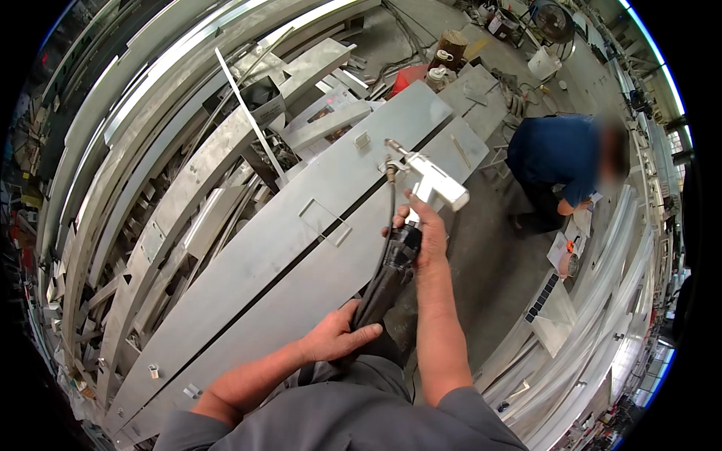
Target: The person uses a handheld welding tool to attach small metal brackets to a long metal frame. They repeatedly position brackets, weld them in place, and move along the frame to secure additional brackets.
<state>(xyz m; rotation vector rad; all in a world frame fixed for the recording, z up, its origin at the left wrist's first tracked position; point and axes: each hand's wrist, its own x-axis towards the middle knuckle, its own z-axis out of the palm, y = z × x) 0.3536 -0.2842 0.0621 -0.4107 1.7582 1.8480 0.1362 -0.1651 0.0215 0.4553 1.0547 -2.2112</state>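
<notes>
My right hand (429,234) is wrapped round the handle of a silver welding gun (436,182), whose nozzle points away to the upper left. A thick black-sheathed cable (383,282) runs from the handle back toward my body. My left hand (336,333) is closed around this cable near my waist, its thumb lying across the top. Beneath the gun lie two long grey metal panels (278,244), side by side with a dark gap between them. A thin rectangular metal frame (325,222) rests across the gap. Small metal brackets (362,140) sit on the panels.
Long metal profiles (162,248) and offcuts are stacked along the left. A co-worker in dark blue (556,154) bends over papers at the right, near long pale bars (602,301). Bottles (436,75), a white bucket (544,63) and a fan (553,20) stand at the back.
</notes>
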